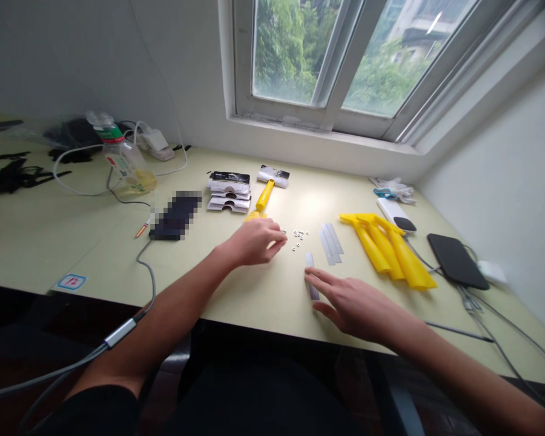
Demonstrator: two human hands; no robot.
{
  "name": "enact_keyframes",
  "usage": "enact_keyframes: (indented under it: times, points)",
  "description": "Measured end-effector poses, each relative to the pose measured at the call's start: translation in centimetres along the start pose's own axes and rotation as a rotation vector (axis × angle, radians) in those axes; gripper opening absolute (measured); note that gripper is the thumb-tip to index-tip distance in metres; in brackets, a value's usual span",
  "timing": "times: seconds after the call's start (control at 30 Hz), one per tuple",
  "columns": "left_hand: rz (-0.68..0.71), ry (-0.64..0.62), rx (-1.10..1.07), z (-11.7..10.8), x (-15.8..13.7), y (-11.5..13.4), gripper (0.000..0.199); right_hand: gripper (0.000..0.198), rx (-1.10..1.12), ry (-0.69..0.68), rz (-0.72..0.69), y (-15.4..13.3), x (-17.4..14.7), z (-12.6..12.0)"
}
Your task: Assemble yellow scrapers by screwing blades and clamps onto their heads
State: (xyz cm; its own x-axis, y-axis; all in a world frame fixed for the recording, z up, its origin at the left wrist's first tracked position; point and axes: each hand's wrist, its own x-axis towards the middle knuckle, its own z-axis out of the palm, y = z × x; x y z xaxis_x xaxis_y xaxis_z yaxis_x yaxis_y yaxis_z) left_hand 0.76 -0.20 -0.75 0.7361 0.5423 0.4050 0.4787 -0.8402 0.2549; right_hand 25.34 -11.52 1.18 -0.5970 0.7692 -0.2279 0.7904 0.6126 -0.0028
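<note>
My left hand (260,242) is closed in a pinch above the middle of the table, beside a loose group of tiny nut-like metal pieces (298,235). Whatever its fingertips hold is too small to make out. Nearer the front edge, my right hand (345,298) has its fingers stretched across a flat metal blade (309,260), with the thumb apart by its lower end. Several similar metal blades (330,243) lie just beyond. Past my left hand lies a yellow-handled scraper (265,196), its head in a printed card sleeve (279,176); my hand partly hides more yellow plastic.
Yellow handles (381,248) lie to the right, near a white device (396,215), a black device (458,260) and gloves (397,189). Folded card sleeves (229,192) are stacked behind. A phone (177,216), bottle (127,160) and cables occupy the left.
</note>
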Motion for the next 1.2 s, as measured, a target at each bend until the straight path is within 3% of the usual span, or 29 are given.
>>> enact_keyframes:
  times: [0.17,0.4,0.63,0.87,1.03,1.2]
  points:
    - [0.174,-0.132,0.039,2.1,0.3,2.4,0.023,0.049,-0.005,0.035,0.035,-0.7,-2.5,2.1]
    - [0.189,-0.195,0.082,2.7,0.4,2.6,0.024,0.06,0.005,0.144,0.008,-2.2,-6.9,4.7]
    - [0.184,-0.222,0.128,3.4,0.4,2.5,0.032,0.058,-0.024,0.307,-0.061,-2.2,-8.1,5.5]
    - [0.176,-0.215,0.112,3.3,0.4,2.3,0.032,0.044,-0.116,0.474,-0.146,-1.1,-8.3,4.0]
    - [0.171,-0.204,0.1,3.2,0.4,2.4,0.029,0.031,-0.191,0.514,-0.078,1.2,-6.7,0.5]
    - [0.17,-0.192,0.104,3.3,0.4,2.5,0.028,0.022,-0.311,0.526,0.05,4.9,-2.5,-3.1]
